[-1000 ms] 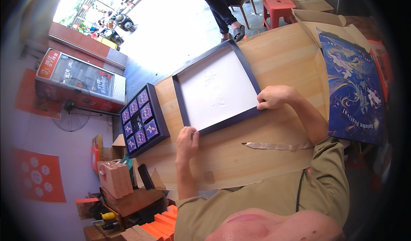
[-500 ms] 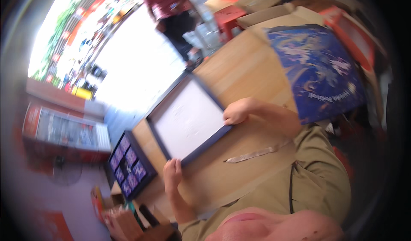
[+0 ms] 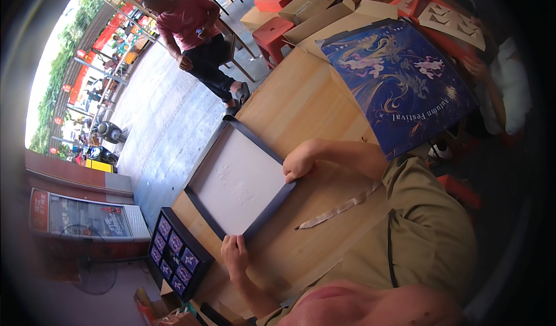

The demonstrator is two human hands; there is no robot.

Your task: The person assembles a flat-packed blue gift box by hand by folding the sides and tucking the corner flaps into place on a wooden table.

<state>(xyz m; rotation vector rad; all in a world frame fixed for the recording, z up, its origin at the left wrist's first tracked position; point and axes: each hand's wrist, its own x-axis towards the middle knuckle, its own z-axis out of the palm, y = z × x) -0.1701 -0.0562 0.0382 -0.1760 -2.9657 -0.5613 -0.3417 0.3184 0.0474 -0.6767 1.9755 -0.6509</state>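
Note:
A shallow box lid [image 3: 255, 149] with dark blue rims and a white inside lies on the wooden table, inner side up. Faint raised marks show on its white base. My left hand [image 3: 234, 255] is closed on the lid's near left corner, thumb partly hidden. My right hand [image 3: 298, 161] has its fingers curled round the near right corner. To the left stands a dark box [image 3: 195, 274] with several purple patterned packs set in compartments. A pale strip-like thing with a dark pointed tip [image 3: 336, 210] rests on the table near my body.
A large blue decorated lid [image 3: 399, 88] leans at the right over open cardboard boxes [image 3: 347, 22]. A red stool [image 3: 272, 39] stands beyond the table. A person in a pink shirt [image 3: 188, 22] sits at the far side; another person's arm [image 3: 492, 88] shows at right.
My view has shifted and become sharper. Both hands stay on the box lid at the same corners. The person in pink now appears further left in the view.

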